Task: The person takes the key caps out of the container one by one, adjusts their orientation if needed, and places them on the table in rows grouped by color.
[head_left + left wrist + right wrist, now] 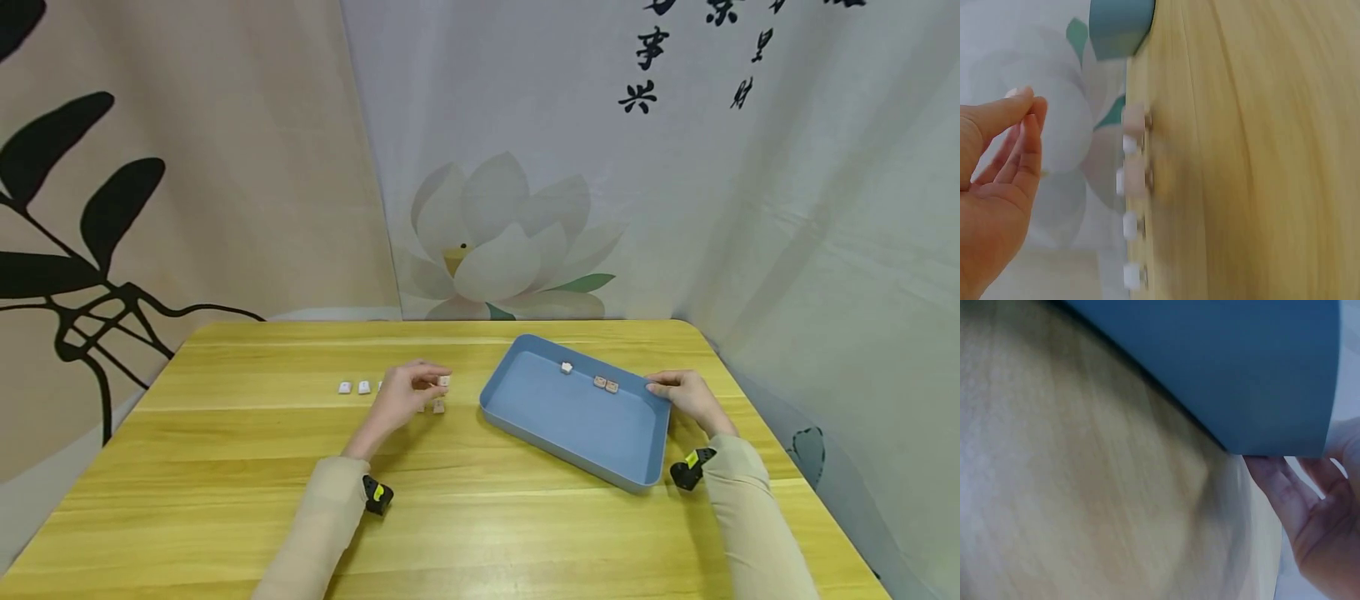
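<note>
My left hand [411, 390] pinches a small pale keycap [444, 381] between thumb and fingertips, above the table. Only a whitish bit of it shows past the thumb in the left wrist view. Below that hand stand two pinkish-brown keycaps [438, 407] and a row of white keycaps [364, 387], partly hidden by the hand. My right hand [692, 395] grips the blue tray [570, 425] at its far right corner, thumb at the rim and fingers against the outer wall. Inside the tray lie a white keycap [566, 367] and two brownish keycaps [606, 384] side by side.
The wooden table [450, 525] carries the tray, turned at an angle, right of centre. Behind the table hangs a printed curtain [525, 125] with a lotus flower and dark writing. Each wrist bears a small black camera [377, 495].
</note>
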Tool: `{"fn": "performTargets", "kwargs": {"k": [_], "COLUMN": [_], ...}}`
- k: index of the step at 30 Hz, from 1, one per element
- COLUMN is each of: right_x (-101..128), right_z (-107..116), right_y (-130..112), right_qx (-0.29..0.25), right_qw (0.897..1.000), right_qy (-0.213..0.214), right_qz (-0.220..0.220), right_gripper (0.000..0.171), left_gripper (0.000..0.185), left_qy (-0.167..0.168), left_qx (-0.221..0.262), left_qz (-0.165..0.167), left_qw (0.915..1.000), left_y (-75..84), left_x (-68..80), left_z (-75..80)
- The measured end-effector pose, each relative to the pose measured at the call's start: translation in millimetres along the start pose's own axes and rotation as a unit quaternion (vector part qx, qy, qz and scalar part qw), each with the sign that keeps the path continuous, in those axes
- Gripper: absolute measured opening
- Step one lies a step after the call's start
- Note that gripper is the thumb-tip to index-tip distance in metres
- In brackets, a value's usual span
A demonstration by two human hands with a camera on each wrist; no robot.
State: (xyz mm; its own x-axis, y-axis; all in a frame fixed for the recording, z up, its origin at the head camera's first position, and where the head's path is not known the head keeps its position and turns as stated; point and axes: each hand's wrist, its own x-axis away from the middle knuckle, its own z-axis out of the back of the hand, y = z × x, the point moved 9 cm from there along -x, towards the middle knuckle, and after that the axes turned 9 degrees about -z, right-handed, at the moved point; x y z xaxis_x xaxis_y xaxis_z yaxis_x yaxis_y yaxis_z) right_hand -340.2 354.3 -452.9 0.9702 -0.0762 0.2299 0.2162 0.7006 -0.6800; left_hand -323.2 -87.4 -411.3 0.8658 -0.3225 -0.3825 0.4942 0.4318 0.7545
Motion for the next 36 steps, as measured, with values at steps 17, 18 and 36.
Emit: {"fn": "performTargets", "kwargs": {"k": [17, 18, 36], "right_x": [1.0, 1.1, 2.5], "right_z": [0.6, 0.4, 0.0], "right_y": [-1.2, -1.1, -2.7], "right_qx": [0.000, -0.001, -0.003], "right_qw": [1.000, 1.000, 1.000], "right_qy": [-0.002, -0.002, -0.002], "right_qz": [0.002, 0.001, 0.003], "right_gripper": [0.039, 0.039, 0.039], "left_gripper": [0.018, 0.018, 0.026], "left_qy": [-0.043, -0.046, -0.068], "left_qx": [-0.095, -0.101, -0.131], "left_qz": [0.111, 0.113, 0.104], "left_qw": [0.9883, 0.9874, 0.9835], "left_y": [-52.2, -53.8, -54.0], "left_x": [23.6, 23.5, 20.7], "left_z": [34.0, 33.3, 33.9]}}
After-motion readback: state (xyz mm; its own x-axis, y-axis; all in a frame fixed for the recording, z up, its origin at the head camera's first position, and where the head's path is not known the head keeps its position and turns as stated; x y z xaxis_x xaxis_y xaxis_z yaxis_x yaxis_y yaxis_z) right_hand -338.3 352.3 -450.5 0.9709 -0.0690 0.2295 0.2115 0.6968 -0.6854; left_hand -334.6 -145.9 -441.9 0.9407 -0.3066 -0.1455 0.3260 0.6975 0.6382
